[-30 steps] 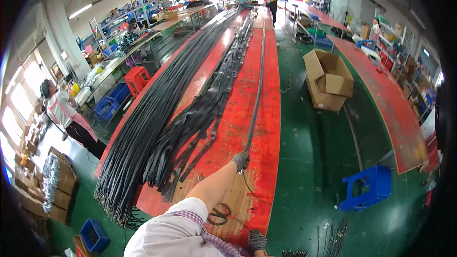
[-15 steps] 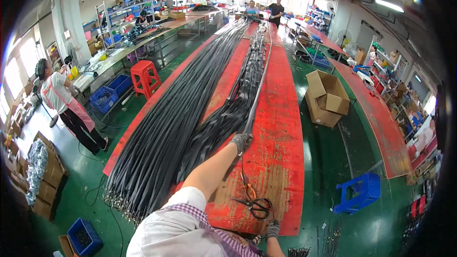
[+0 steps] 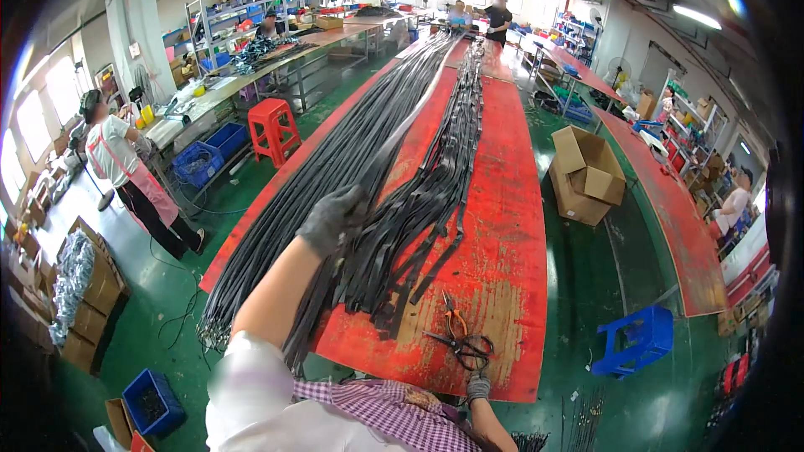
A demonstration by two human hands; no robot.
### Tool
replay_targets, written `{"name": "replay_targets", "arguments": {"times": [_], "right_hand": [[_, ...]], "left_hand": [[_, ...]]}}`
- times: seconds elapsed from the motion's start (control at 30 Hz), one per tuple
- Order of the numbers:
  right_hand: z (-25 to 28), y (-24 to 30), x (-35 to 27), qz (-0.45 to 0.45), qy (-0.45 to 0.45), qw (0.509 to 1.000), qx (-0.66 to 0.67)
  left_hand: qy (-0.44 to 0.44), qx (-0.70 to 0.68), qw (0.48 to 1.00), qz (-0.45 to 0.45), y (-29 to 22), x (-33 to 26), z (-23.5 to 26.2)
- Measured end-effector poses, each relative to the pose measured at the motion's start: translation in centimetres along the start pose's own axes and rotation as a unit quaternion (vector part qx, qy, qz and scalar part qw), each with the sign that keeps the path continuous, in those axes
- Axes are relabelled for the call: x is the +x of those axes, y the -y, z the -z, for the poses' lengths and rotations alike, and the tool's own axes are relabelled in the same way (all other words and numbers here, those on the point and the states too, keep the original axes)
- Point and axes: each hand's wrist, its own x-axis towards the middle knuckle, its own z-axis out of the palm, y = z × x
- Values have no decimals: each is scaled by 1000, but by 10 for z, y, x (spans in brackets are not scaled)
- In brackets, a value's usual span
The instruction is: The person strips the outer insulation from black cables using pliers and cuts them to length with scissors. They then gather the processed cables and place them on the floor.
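My left hand [image 3: 337, 216], in a grey glove, is raised over the red-topped table with its fingers closed around a long dark strip. That strip [image 3: 398, 142] stretches away toward the far end and looks smeared by motion. Below it lies a thick bundle of long black strips [image 3: 310, 180], with shiny tips at the near left end. A looser pile of flat black strips [image 3: 435, 188] lies to its right. At the near table edge, my gloved right hand [image 3: 478, 387] has its fingers curled; what they hold is unclear. Just beyond it lie black-handled scissors [image 3: 471, 353] and orange-handled pliers [image 3: 455, 322].
A red stool [image 3: 275, 130] stands left of the table. An open cardboard box [image 3: 586, 176] and a blue stool [image 3: 635, 341] are on the right. Workers stand at the far end, and another person [image 3: 126, 172] is at the left bench. A blue crate [image 3: 152, 402] sits at lower left.
My left hand has moved left and up, from the table's middle to above the bundle, taking the strip along. My right hand stays near the table edge. The view has shifted slightly.
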Motion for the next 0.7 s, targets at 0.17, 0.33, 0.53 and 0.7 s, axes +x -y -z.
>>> {"name": "replay_targets", "arguments": {"times": [0.17,0.33,0.53,0.7], "right_hand": [[2,-28,1,-57,56,987,-137],[10,-34,-8,-49,120,965,-226],[11,0,-13,-74,114,965,-225],[4,-24,-4,-66,77,966,-236]], "left_hand": [[-28,66,997,28,21,-54,61],[-92,114,979,141,53,-95,125],[-116,255,923,263,143,-95,238],[-175,288,900,276,203,-90,264]]}}
